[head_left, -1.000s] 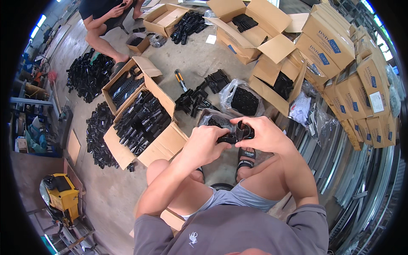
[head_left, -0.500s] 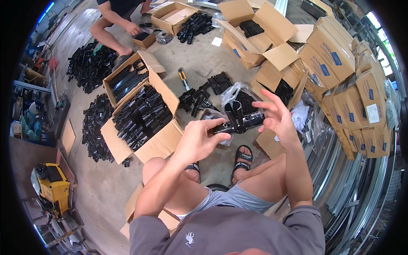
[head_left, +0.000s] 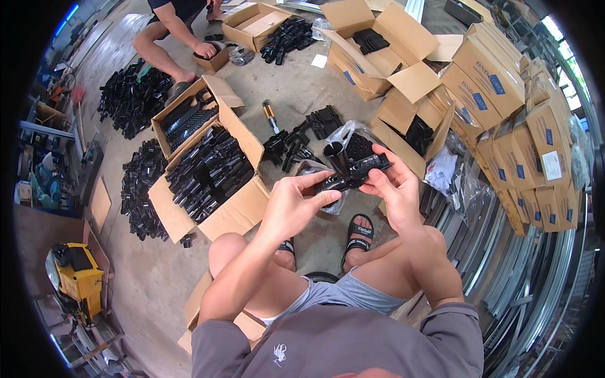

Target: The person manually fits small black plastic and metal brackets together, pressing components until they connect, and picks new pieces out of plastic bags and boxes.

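Observation:
A black branching tube fitting (head_left: pixel 345 174) is held up between my hands above my knees, one open socket pointing away from me. My left hand (head_left: pixel 295 205) pinches its left end between thumb and fingers. Around the right end, my right hand (head_left: pixel 397 188) is closed, thumb below and fingers behind. Just beyond the fitting lies a clear plastic bag (head_left: pixel 344 133) beside small black parts (head_left: pixel 360 147), partly hidden by it. Several more black fittings (head_left: pixel 288 148) lie on the floor to the left, near an orange-and-black handled tool (head_left: pixel 270 114).
A carton of black fittings (head_left: pixel 211 170) stands open at left, between loose heaps (head_left: pixel 144 192). Another person's hand (head_left: pixel 205 50) reaches into a small box (head_left: pixel 214 60). Open cartons (head_left: pixel 378 53), stacked boxes (head_left: pixel 485 79) and metal profiles (head_left: pixel 504 296) line the right.
My right hand has come in from its spread, raised pose and closed around the fitting's right end. The fitting has turned slightly. The other person's hand has dipped lower at the small box.

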The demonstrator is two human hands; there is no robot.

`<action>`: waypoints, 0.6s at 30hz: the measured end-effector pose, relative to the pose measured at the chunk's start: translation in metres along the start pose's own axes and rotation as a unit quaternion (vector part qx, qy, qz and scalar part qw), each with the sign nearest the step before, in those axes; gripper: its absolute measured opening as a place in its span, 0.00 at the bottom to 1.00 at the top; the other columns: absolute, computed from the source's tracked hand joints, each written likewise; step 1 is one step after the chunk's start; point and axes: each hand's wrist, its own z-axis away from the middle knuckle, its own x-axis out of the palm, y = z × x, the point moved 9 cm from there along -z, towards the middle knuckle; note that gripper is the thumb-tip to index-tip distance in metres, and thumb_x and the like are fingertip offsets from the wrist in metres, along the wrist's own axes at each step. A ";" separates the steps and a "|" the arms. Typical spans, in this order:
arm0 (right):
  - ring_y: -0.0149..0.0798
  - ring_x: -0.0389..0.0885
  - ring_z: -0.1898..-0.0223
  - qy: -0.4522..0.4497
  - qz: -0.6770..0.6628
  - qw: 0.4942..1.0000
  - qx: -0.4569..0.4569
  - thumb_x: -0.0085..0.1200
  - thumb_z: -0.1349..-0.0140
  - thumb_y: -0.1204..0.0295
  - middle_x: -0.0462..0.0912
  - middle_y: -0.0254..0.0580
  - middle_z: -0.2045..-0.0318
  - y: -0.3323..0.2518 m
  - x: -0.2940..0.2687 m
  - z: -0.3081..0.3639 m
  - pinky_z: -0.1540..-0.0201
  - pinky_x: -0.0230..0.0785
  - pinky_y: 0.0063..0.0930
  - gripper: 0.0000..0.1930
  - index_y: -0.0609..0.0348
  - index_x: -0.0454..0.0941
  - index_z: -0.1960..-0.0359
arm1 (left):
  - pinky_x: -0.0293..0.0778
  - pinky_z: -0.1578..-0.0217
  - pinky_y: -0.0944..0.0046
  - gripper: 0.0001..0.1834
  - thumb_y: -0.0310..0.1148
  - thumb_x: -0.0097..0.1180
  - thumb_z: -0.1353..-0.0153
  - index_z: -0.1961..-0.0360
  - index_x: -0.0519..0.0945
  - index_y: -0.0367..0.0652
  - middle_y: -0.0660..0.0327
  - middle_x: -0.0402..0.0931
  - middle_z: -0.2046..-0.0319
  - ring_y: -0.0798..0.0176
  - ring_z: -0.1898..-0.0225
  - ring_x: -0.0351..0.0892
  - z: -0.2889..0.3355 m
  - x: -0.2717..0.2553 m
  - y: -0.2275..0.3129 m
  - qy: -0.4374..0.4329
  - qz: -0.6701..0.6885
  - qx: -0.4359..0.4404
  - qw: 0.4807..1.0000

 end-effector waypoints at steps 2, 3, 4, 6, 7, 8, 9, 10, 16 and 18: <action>0.34 0.83 0.59 0.012 -0.008 1.000 -0.007 0.58 0.35 0.72 0.82 0.42 0.59 0.000 -0.002 0.001 0.56 0.82 0.29 0.26 0.63 0.66 0.37 | 0.70 0.71 0.74 0.28 0.31 0.69 0.44 0.45 0.77 0.29 0.66 0.81 0.69 0.79 0.71 0.71 -0.001 0.005 -0.005 -0.006 0.034 -0.018 0.999; 0.33 0.83 0.60 0.016 -0.008 1.000 -0.004 0.59 0.35 0.72 0.82 0.42 0.60 0.001 -0.003 0.001 0.57 0.82 0.29 0.25 0.62 0.67 0.37 | 0.71 0.68 0.74 0.28 0.30 0.69 0.44 0.45 0.76 0.28 0.65 0.82 0.67 0.78 0.69 0.73 -0.002 0.007 -0.009 0.001 0.054 -0.007 0.998; 0.33 0.83 0.60 0.019 -0.009 1.000 -0.001 0.59 0.35 0.72 0.82 0.42 0.60 0.002 -0.004 0.001 0.57 0.82 0.29 0.25 0.62 0.68 0.38 | 0.73 0.66 0.74 0.28 0.29 0.69 0.44 0.45 0.76 0.27 0.63 0.82 0.65 0.78 0.67 0.75 -0.003 0.008 -0.011 0.008 0.075 0.005 0.997; 0.33 0.83 0.60 0.022 -0.009 1.000 0.001 0.59 0.36 0.72 0.82 0.41 0.61 0.001 -0.005 0.001 0.58 0.82 0.29 0.24 0.62 0.69 0.39 | 0.73 0.63 0.74 0.28 0.29 0.69 0.44 0.45 0.76 0.26 0.62 0.82 0.63 0.77 0.65 0.76 -0.004 0.010 -0.013 0.000 0.076 -0.008 0.997; 0.32 0.83 0.61 0.024 -0.008 1.000 0.004 0.59 0.36 0.72 0.82 0.41 0.61 0.001 -0.006 0.002 0.58 0.82 0.29 0.22 0.61 0.69 0.41 | 0.74 0.61 0.74 0.28 0.28 0.69 0.44 0.45 0.75 0.26 0.61 0.83 0.62 0.76 0.63 0.77 -0.004 0.012 -0.014 -0.008 0.078 -0.020 0.997; 0.32 0.83 0.61 0.026 -0.008 1.000 0.004 0.59 0.36 0.72 0.82 0.41 0.61 0.002 -0.007 0.002 0.58 0.82 0.29 0.22 0.61 0.69 0.41 | 0.74 0.61 0.74 0.28 0.28 0.69 0.44 0.45 0.75 0.26 0.61 0.83 0.62 0.76 0.63 0.77 -0.005 0.013 -0.015 -0.010 0.077 -0.021 0.997; 0.32 0.83 0.60 0.023 0.001 1.000 -0.002 0.59 0.36 0.72 0.82 0.41 0.61 0.003 -0.008 0.001 0.58 0.82 0.29 0.22 0.61 0.69 0.41 | 0.74 0.61 0.74 0.28 0.28 0.69 0.44 0.45 0.75 0.26 0.61 0.82 0.62 0.76 0.63 0.77 -0.006 0.013 -0.016 -0.010 0.067 -0.018 0.998; 0.32 0.83 0.60 0.021 0.011 1.000 -0.008 0.59 0.36 0.72 0.82 0.42 0.60 0.002 -0.008 0.001 0.58 0.82 0.29 0.22 0.61 0.69 0.42 | 0.74 0.61 0.74 0.28 0.27 0.69 0.44 0.45 0.75 0.26 0.62 0.82 0.62 0.76 0.62 0.77 -0.006 0.013 -0.016 -0.010 0.056 -0.015 0.998; 0.33 0.83 0.58 0.006 0.008 0.999 -0.035 0.59 0.36 0.72 0.82 0.42 0.58 -0.003 -0.007 0.003 0.57 0.81 0.28 0.23 0.61 0.68 0.40 | 0.75 0.60 0.74 0.27 0.26 0.69 0.45 0.45 0.75 0.25 0.63 0.82 0.62 0.77 0.62 0.77 -0.004 0.016 -0.012 -0.009 0.079 0.002 0.997; 0.33 0.83 0.57 0.006 0.007 1.000 -0.029 0.60 0.36 0.72 0.82 0.42 0.58 -0.004 -0.006 0.003 0.57 0.81 0.28 0.24 0.61 0.67 0.39 | 0.75 0.61 0.74 0.27 0.26 0.69 0.45 0.45 0.75 0.25 0.64 0.82 0.62 0.77 0.63 0.76 -0.006 0.016 -0.016 -0.013 0.053 0.004 0.999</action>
